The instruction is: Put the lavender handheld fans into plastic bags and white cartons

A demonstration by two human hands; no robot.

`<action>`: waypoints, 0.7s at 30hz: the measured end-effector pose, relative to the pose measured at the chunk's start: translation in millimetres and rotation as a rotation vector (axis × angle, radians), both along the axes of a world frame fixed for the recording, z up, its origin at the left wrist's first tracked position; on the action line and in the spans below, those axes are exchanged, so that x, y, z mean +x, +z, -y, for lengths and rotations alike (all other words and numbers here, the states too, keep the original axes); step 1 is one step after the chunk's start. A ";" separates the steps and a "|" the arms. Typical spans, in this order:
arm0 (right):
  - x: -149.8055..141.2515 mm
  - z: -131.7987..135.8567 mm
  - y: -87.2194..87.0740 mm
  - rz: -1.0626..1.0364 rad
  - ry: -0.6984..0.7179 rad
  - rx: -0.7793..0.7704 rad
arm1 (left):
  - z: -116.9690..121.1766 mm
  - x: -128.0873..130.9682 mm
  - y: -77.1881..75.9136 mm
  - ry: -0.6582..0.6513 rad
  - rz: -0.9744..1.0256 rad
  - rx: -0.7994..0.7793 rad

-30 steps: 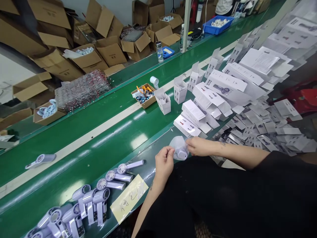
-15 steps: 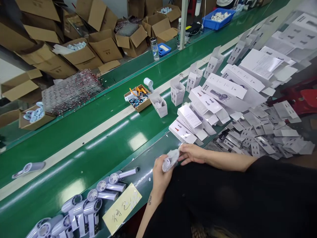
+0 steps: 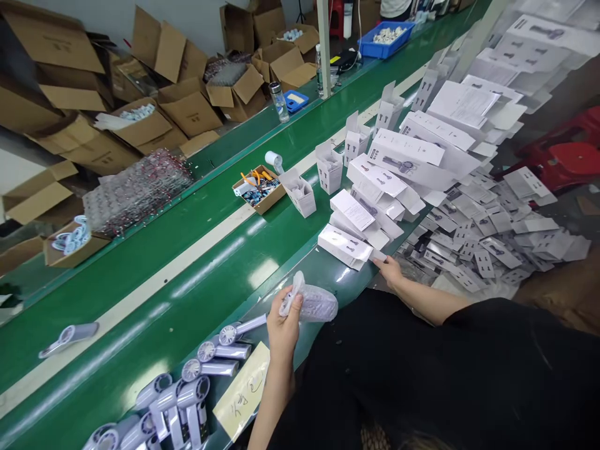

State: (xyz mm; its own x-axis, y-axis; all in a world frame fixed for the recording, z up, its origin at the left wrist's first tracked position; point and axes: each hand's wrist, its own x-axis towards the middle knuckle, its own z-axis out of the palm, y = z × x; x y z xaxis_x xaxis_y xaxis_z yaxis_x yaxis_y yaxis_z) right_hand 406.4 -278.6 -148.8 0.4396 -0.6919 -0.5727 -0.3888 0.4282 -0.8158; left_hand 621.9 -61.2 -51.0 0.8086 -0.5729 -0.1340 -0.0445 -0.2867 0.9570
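Observation:
My left hand (image 3: pixel 285 317) is closed around one end of a handheld fan in a translucent bag (image 3: pixel 317 304), held above the edge of the green bench. Its lavender colour shows faintly through the wrapping. To the right, my right hand (image 3: pixel 390 271) pinches the end flap of a white printed box (image 3: pixel 344 245), the nearest of a stack lying on the bench. Several unwrapped lavender fans (image 3: pixel 220 367) lie at the lower left, beside a yellow handwritten card (image 3: pixel 242 392).
Upright white boxes (image 3: pixel 329 169) and a small carton of tools (image 3: pixel 260 190) stand on the green conveyor (image 3: pixel 197 269). Many more white boxes (image 3: pixel 487 250) are heaped at the right, near a red stool (image 3: pixel 574 164). Brown cartons (image 3: pixel 187 112) line the far side.
My right hand has left the bagged fan and moved right to the white box's flap. My left hand has shifted slightly left, and the bagged fan now points right.

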 end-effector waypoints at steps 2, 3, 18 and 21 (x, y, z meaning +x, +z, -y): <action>-3.9 -17.0 12.5 -0.045 -0.060 -0.163 | -9.9 13.7 4.4 0.030 -0.031 -0.043; -2.3 -24.4 20.9 -0.063 -0.070 -0.290 | -13.7 20.9 8.5 0.066 -0.069 -0.100; 133.0 7.4 60.6 0.066 0.547 -0.504 | 18.6 16.8 8.2 0.239 0.352 0.089; 130.2 -1.8 72.3 0.079 0.739 -0.575 | 5.9 -0.2 36.6 -0.065 0.667 0.292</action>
State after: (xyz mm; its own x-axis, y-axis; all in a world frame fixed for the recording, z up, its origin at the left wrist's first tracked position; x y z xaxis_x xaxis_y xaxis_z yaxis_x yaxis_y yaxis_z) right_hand 536.6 -276.8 -76.5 0.9035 -0.3892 -0.1792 -0.3353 -0.3817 -0.8613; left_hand 621.7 -67.0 -14.4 0.7373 -0.6385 0.2207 -0.6170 -0.5033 0.6049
